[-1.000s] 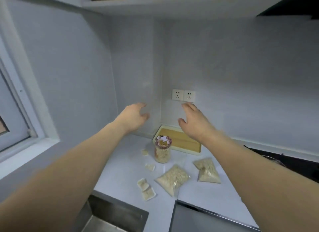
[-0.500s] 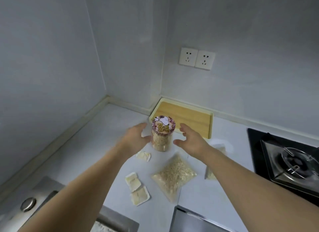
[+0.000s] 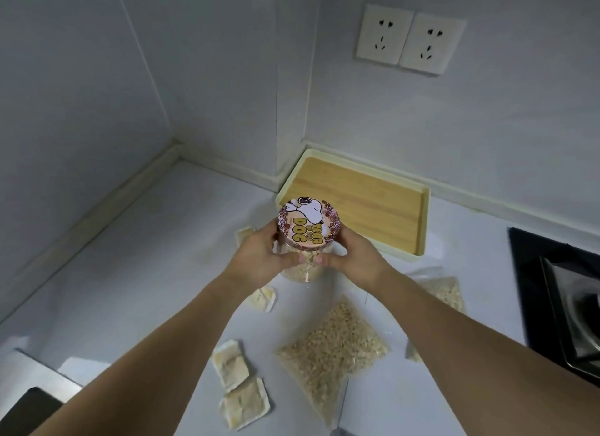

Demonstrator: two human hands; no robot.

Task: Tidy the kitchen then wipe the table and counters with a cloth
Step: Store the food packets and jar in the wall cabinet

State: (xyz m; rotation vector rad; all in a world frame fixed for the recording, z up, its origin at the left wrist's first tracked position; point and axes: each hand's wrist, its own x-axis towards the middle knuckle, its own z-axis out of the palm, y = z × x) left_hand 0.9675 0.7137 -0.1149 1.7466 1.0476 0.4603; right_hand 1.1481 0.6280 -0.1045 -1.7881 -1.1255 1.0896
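Observation:
A clear jar of grain with a pink cartoon-dog lid (image 3: 309, 223) stands on the white counter (image 3: 146, 273), just in front of a cream tray with a wooden floor (image 3: 352, 195). My left hand (image 3: 261, 257) grips the jar's left side and my right hand (image 3: 352, 260) grips its right side, thumbs nearly meeting at the front. A clear bag of oats (image 3: 334, 348) lies on the counter below the jar. A second bag (image 3: 444, 292) lies to the right, partly behind my right forearm.
Several small cream sachets (image 3: 232, 364) lie scattered left of the oat bag. A black gas hob (image 3: 565, 299) sits at the right edge. A steel sink rim (image 3: 42, 383) shows at the lower left. Two wall sockets (image 3: 410, 39) hang above the tray.
Both hands came down from near the sockets and closed round the jar. The view tilted down and moved closer to the counter.

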